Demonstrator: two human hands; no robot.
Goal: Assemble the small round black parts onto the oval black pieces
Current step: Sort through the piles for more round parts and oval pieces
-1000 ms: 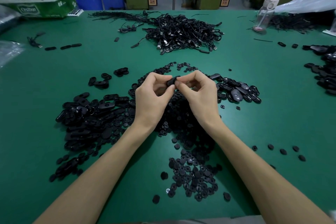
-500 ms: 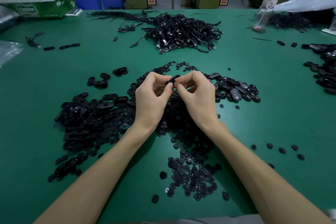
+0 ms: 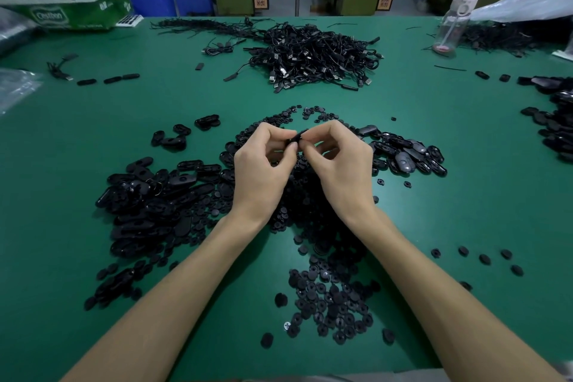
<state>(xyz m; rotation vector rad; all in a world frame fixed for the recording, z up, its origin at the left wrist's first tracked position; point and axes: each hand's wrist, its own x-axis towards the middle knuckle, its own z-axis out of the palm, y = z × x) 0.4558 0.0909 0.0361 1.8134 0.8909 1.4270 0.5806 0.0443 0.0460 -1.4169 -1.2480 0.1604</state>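
Little has moved in 1 second: left hand (image 3: 263,170) and right hand (image 3: 341,167) keep their grip pinched on 1 oval black piece (image 3: 297,137) above the tabletop (image 3: 465,211), probably still seating a round part, hidden by fingertips.

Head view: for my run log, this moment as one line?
phase: assembling | left hand: pinches black piece | right hand: pinches same piece | round parts: pile near | oval pieces: pile left
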